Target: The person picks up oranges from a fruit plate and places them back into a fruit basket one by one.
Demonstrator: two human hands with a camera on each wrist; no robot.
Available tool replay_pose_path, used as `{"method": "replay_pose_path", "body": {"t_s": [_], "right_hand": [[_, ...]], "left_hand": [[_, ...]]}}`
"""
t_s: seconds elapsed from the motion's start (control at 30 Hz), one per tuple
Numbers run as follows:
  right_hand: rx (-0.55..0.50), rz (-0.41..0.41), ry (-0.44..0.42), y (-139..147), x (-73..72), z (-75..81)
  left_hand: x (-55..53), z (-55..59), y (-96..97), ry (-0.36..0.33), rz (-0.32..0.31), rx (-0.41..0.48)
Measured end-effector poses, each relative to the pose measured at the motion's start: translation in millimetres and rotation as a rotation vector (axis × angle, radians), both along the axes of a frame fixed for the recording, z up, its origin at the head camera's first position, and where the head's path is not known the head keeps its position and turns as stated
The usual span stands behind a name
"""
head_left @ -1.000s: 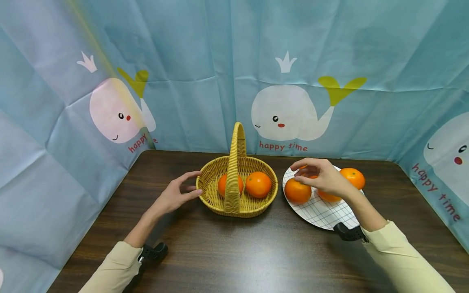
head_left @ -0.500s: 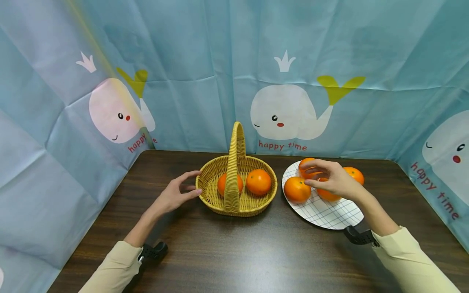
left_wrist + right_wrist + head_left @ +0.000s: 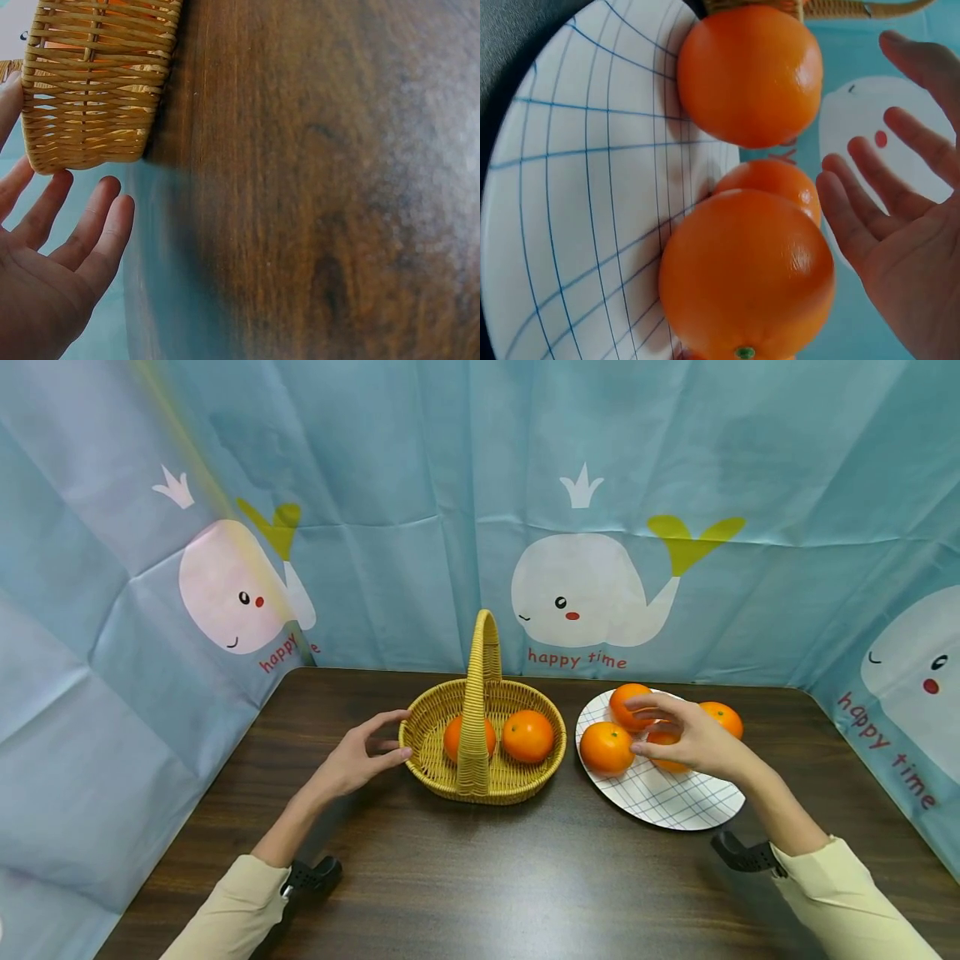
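Note:
My left hand [image 3: 352, 762] is at the left end of a yellow wicker basket [image 3: 517, 794], thumb and index fingertips at its rim. In the left wrist view, the other fingers spread loosely beside the basket's wall [image 3: 94, 112]. Two oranges lie inside, one right of the handle [image 3: 528, 737] and another [image 3: 452, 739] partly behind it. My right hand [image 3: 701, 739], fingers loosely bent and holding nothing, hovers over a white checked plate [image 3: 675, 802] with several oranges. Its thumb is near the plate's left orange [image 3: 607, 749]; the hand partly hides another orange [image 3: 667, 764].
On the plate, one orange [image 3: 628, 703] sits at the back and one [image 3: 722, 717] at the right. The basket's tall handle [image 3: 474, 693] arches upward. A blue curtain [image 3: 397, 585] with whale prints hangs behind the dark wooden table [image 3: 480, 868].
My right hand has moved right, from above the plate's left orange, uncovering the back orange. The orange right of the basket's handle has rocked slightly. My left hand stays at the rim.

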State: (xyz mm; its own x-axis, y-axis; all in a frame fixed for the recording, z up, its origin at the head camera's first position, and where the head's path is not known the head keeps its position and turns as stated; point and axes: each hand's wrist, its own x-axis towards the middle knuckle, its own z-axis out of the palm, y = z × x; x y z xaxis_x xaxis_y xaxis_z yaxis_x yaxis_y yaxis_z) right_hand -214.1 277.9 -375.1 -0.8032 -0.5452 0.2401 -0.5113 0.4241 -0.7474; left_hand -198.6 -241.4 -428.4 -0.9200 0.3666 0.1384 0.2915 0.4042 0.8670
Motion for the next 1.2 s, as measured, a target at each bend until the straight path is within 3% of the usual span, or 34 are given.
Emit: {"method": "replay_pose_path", "body": {"t_s": [0.57,0.73,0.93,1.2], "right_hand": [[0.091,0.005,-0.103,-17,6.4,-6.8],[0.152,-0.028,-0.08,-24,4.7,-8.7],[0.149,-0.003,-0.083,-31,0.2,-15.1],[0.25,-0.037,0.015,-37,-4.4,-21.4]], "left_hand": [[-0.9,-0.3,0.0,0.001,-0.003,0.003],[-1.1,-0.4,-0.1,0.005,-0.004,0.006],[-1.0,-0.6,-0.5,0.003,-0.002,0.001],[-2.3,-0.4,-0.3,0.002,-0.001,-0.006]]}}
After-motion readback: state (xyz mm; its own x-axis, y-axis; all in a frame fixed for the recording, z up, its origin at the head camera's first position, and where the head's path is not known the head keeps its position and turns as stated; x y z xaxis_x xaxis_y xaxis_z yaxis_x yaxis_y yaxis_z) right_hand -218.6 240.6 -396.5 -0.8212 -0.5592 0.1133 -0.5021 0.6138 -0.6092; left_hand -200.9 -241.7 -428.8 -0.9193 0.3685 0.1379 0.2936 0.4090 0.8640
